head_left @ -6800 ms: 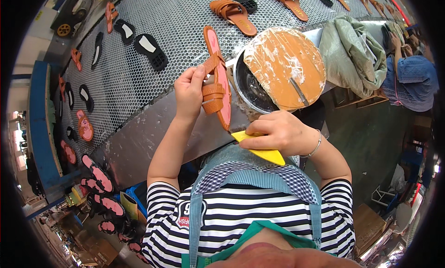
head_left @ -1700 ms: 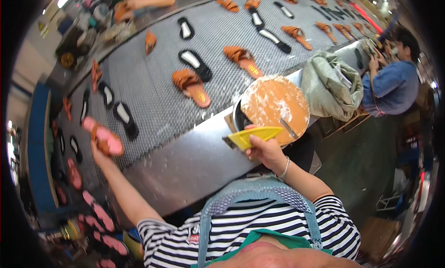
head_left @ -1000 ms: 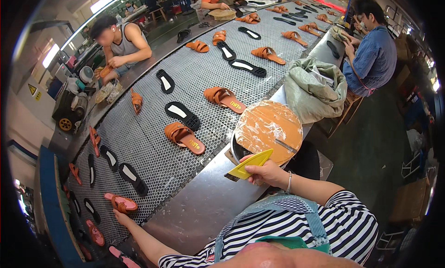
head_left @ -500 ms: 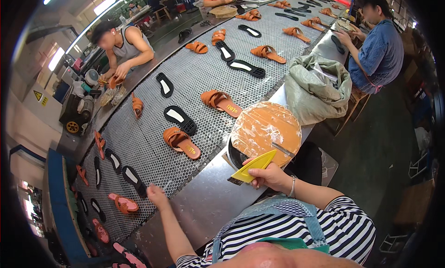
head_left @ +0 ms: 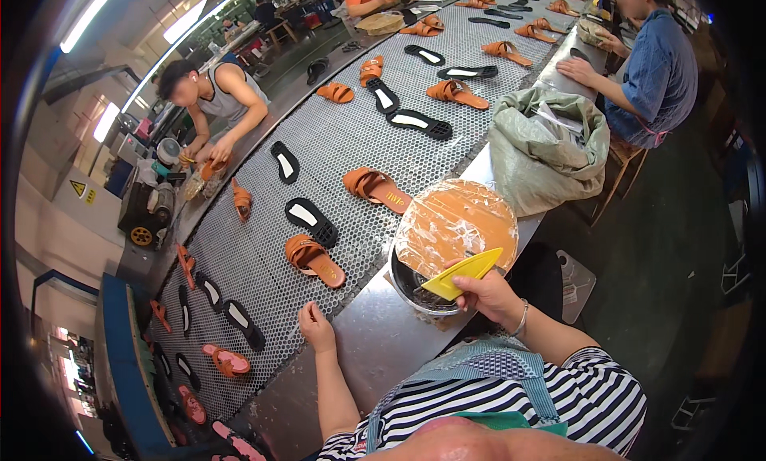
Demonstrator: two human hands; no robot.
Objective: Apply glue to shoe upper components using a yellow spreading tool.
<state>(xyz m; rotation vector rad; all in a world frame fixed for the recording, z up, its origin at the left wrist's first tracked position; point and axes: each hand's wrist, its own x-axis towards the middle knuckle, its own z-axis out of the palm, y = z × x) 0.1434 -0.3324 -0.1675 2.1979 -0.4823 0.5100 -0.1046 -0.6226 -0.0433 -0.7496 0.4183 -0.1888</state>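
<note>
In my right hand [head_left: 488, 293] is a brush with a flat, pointed yellow plastic handle [head_left: 464, 274]. Its working end points down at the opening of a round tub [head_left: 437, 308] on the metal ledge. An orange disc [head_left: 459, 226], smeared with white residue, covers most of that tub. My left hand [head_left: 317, 327] hovers over the edge of the perforated belt, fingers loosely curled in, with nothing visible in them. Nearest to it is a brown slide sandal [head_left: 316, 262]. Beyond that lie a black sole with a white insert [head_left: 312, 220] and another brown sandal [head_left: 377, 188].
More sandals and soles lie along the perforated belt [head_left: 263, 254]. A greenish woven sack [head_left: 549, 154] stands beyond the tub on the ledge [head_left: 351, 317]. Co-workers sit across the belt [head_left: 215, 102] and farther along my side [head_left: 654, 70]. A blue frame [head_left: 128, 357] flanks the belt's left end.
My right hand has moved slightly right and tilted the brush down toward the tub's opening. My left hand has moved right along the belt's edge. Sandals at the left appear shifted right.
</note>
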